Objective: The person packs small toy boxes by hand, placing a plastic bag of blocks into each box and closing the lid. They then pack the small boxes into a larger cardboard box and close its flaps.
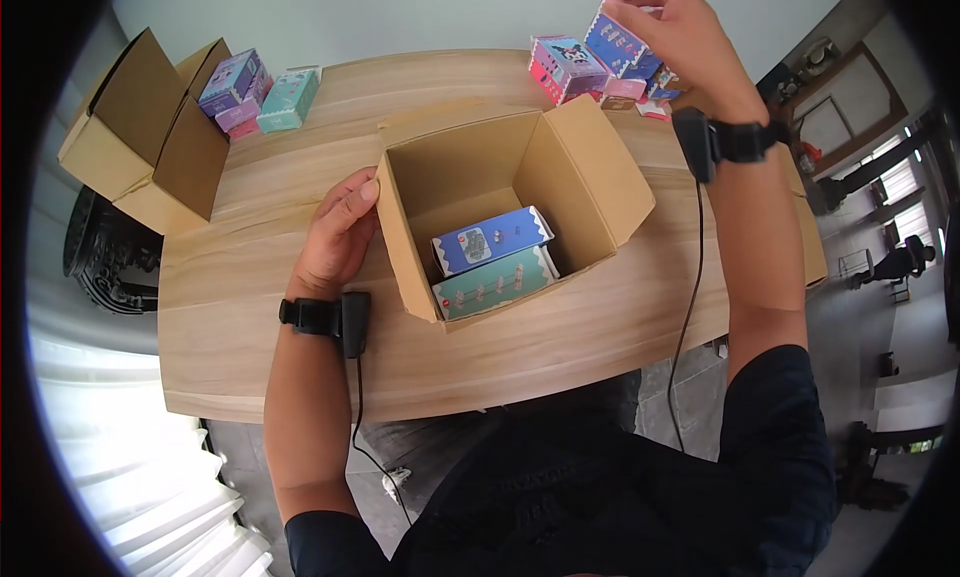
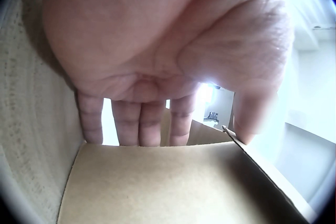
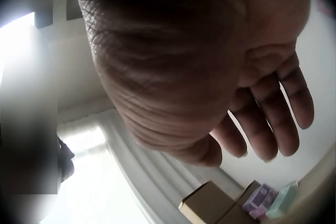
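Note:
An uncovered cardboard box (image 1: 585, 177) stands tilted on the table with its flaps spread. Inside lie a blue printed carton (image 1: 515, 232) and a green printed carton (image 1: 500, 289), side by side. My left hand (image 1: 343, 227) holds the box's left side, thumb at the rim and fingers along the outside; the left wrist view shows the fingertips against the cardboard (image 2: 152, 182). Up at the back right, my right hand (image 1: 685, 37) hovers over a heap of small printed cartons, nearest a blue one (image 1: 615, 42). Its fingers (image 3: 262, 124) are loosely bent and nothing shows in them.
At the back left, brown cardboard boxes (image 1: 180, 167) stand beside purple cartons (image 1: 235, 82) and a teal carton (image 1: 290, 99). A pink-purple carton (image 1: 570, 67) belongs to the right heap. Cables (image 1: 690, 307) hang from both wrist cameras. The wooden table (image 1: 270, 367) has a curved front edge.

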The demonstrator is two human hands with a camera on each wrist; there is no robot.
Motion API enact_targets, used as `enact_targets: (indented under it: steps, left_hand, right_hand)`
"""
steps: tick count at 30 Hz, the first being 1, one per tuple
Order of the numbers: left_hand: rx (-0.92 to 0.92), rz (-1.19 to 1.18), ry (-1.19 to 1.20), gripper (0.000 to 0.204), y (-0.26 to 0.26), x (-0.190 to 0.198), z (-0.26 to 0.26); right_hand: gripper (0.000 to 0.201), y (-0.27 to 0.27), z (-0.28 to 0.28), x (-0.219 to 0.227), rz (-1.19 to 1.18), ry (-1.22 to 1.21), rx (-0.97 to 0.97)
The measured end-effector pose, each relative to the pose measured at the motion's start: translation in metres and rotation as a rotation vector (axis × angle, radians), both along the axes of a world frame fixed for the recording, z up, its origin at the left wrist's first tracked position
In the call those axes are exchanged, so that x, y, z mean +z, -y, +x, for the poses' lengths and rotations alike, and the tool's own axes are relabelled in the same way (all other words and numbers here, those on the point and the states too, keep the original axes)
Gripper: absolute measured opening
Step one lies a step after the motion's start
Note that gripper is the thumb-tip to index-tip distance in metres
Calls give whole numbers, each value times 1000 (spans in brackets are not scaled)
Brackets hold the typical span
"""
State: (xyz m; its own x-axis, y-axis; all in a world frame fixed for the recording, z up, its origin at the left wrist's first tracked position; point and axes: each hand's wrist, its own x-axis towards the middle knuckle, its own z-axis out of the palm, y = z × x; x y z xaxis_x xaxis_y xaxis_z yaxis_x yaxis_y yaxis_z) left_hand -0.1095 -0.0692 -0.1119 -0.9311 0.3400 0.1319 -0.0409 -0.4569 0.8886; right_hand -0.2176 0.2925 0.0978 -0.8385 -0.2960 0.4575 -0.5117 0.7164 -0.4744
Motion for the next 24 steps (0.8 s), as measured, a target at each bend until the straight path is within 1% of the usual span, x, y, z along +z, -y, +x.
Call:
enact_targets:
  steps: [2, 5, 8, 11, 14, 17, 20, 24]
  left_hand:
    - [9, -14, -1, 52, 0, 0, 0]
    - [9, -18, 1, 51, 0, 0, 0]
    - [14, -17, 1, 50, -1, 3, 1]
    - [18, -19, -1, 50, 0, 1, 1]
    - [18, -30, 7, 50, 1, 0, 0]
    - [3, -35, 3, 50, 1, 0, 0]
    - [20, -36, 0, 50, 0, 1, 0]
    - [7, -27, -13, 51, 0, 0, -1]
  right_hand:
    - [65, -50, -58, -38, 454, -459, -250]
    - [81, -65, -66, -77, 794, -475, -392]
    - [75, -74, -76, -103, 779, -629, -354]
    - [72, -76, -82, -110, 718, -626, -361]
    - [68, -79, -85, -110, 726, -629, -355]
    - [63, -81, -85, -103, 715, -615, -303]
    - [70, -78, -82, -96, 785, -486, -325]
    - [72, -73, -78, -97, 832, -549, -327]
